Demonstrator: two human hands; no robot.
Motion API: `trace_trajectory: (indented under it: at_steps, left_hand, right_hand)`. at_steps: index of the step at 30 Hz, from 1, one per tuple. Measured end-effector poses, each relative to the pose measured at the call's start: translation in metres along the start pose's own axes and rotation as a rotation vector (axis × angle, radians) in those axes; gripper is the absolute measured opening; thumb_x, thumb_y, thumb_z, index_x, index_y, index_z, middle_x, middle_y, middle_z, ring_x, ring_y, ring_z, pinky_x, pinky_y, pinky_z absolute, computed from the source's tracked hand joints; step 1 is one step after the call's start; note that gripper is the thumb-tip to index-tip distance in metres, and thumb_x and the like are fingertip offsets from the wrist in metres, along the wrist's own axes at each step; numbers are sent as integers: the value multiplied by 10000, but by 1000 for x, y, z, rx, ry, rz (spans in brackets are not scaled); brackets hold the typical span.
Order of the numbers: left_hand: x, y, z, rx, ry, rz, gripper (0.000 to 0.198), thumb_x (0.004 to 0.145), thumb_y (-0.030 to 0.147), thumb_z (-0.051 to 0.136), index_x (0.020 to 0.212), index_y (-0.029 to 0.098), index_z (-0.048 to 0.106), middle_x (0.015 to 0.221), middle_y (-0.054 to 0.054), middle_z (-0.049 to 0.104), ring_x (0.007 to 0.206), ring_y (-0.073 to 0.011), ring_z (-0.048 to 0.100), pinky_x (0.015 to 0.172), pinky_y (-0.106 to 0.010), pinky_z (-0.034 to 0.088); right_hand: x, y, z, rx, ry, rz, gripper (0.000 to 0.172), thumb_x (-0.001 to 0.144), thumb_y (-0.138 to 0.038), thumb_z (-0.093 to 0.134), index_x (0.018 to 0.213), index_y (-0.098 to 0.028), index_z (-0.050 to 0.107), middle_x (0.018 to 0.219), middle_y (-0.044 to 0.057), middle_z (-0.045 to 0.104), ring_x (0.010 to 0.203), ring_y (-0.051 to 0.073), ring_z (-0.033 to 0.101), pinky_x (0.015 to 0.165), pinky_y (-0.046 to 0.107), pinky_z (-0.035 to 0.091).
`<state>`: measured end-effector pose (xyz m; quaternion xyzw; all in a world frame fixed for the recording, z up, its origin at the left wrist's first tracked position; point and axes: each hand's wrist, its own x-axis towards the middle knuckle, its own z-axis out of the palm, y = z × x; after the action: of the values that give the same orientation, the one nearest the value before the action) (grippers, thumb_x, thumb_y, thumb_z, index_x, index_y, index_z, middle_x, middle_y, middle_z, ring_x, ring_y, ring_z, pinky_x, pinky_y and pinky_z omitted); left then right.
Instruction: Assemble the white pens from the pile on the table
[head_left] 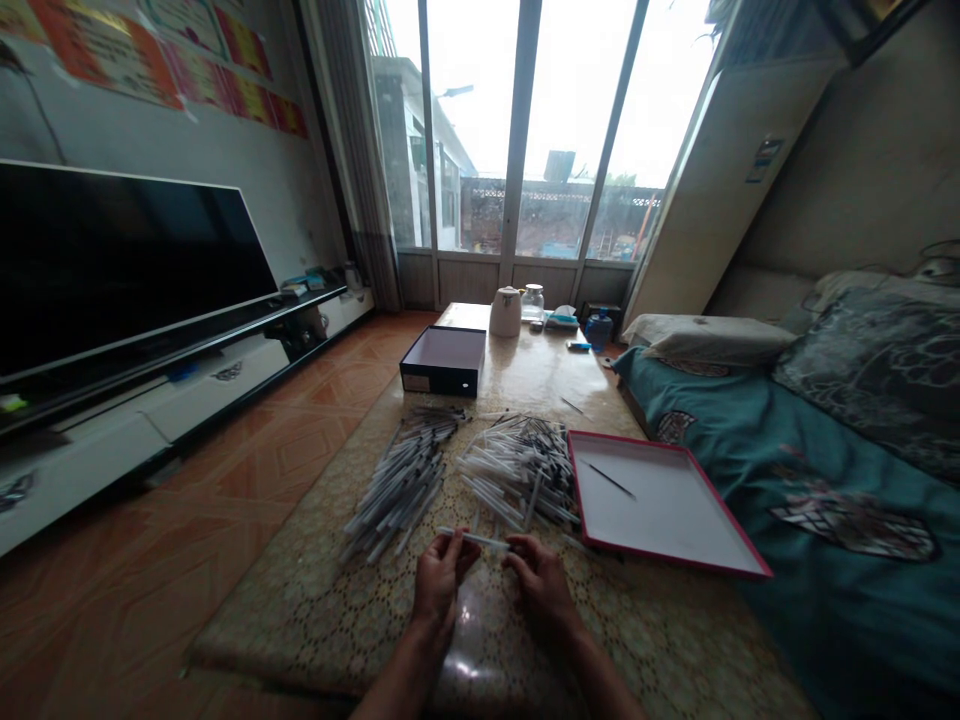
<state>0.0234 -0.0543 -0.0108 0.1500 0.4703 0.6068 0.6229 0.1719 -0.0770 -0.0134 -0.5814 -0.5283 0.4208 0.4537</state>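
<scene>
A slim white pen (481, 541) lies level between my hands, above the near part of the table. My left hand (439, 576) pinches its left part between thumb and fingers. At the pen's right end, the fingers of my right hand (543, 580) are closed on the tip, which they partly hide. Just beyond my left hand is a pile of white pens with dark ends (401, 485), mostly lying the same way. A looser heap of white tubes and thin dark sticks (514, 465) spreads out in front of my hands.
Right of the heap lies a shallow red-edged box lid (675, 505) with one thin dark stick (611, 480) in it. A dark open box (442, 362) stands farther back on the patterned table (300, 610), near a kettle (505, 312) and a glass jar (533, 300). A green-covered sofa (720, 410) borders the right.
</scene>
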Motion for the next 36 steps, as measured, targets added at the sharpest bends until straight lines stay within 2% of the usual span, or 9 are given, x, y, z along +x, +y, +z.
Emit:
trace_trajectory:
  at_steps: [2, 5, 9, 13, 15, 19, 24, 31, 36]
  left_hand:
    - [1, -1, -1, -2, -15, 7, 113, 653, 159, 716, 688, 101, 625, 591, -17, 633, 546, -112, 622, 599, -227, 540]
    - [2, -2, -3, -6, -36, 19, 121, 650, 168, 719, 703, 101, 633, 604, -18, 639, 557, -113, 625, 603, -231, 545]
    - [2, -3, -4, -21, -47, 25, 119, 652, 165, 719, 698, 100, 631, 596, -15, 635, 558, -111, 625, 602, -231, 549]
    - [3, -3, -3, -61, -22, 3, 57, 694, 121, 677, 715, 101, 628, 616, -19, 644, 566, -100, 624, 607, -222, 549]
    - [2, -2, -3, -73, -20, -4, 34, 708, 106, 661, 719, 101, 628, 622, -21, 644, 568, -97, 622, 608, -223, 550]
    - [2, -2, -2, -74, -27, 6, 50, 695, 108, 674, 715, 99, 629, 627, -18, 640, 564, -97, 617, 604, -226, 553]
    - [2, -3, -3, -48, -38, 7, 62, 692, 118, 678, 717, 90, 629, 601, -18, 632, 548, -101, 614, 588, -226, 550]
    - [6, 7, 2, -153, 93, -53, 139, 777, 60, 556, 652, 110, 590, 578, -27, 641, 537, -105, 627, 580, -231, 546]
    - [21, 20, 13, -175, 167, -26, 170, 785, 84, 553, 621, 128, 565, 533, -15, 621, 490, -105, 612, 560, -242, 538]
  right_hand:
    - [1, -3, -1, -67, 14, -29, 358, 796, -475, 466, 762, -165, 641, 665, 51, 667, 593, 169, 613, 533, 238, 438]
    - [1, -5, -2, -180, 16, -68, 458, 847, -475, 374, 586, -175, 601, 581, 44, 637, 590, 160, 598, 597, 245, 427]
    - [-1, -3, 0, -85, 21, -36, 327, 789, -469, 476, 711, -174, 593, 653, 26, 642, 510, 138, 569, 500, 230, 419]
    - [0, 2, 0, 121, 1, 86, 320, 741, -488, 515, 820, -179, 540, 748, 20, 630, 371, 100, 495, 355, 222, 381]
    - [2, 3, -2, 145, 14, 87, 306, 712, -467, 553, 818, -181, 523, 760, 19, 618, 409, 106, 517, 372, 221, 401]
    - [7, 2, -7, 56, 35, -6, 237, 685, -392, 602, 758, -170, 563, 729, 25, 610, 653, 157, 591, 568, 231, 464]
    - [4, -2, -7, 39, -2, 14, 282, 743, -439, 537, 694, -166, 588, 586, -6, 569, 569, 140, 554, 510, 215, 423]
    - [8, 10, -8, 268, 294, 83, 364, 708, -536, 538, 736, -173, 537, 532, -60, 513, 355, 74, 435, 341, 180, 319]
    - [35, 14, -30, 338, 584, 94, 386, 662, -542, 579, 764, -175, 514, 555, -54, 546, 374, 80, 485, 359, 181, 366]
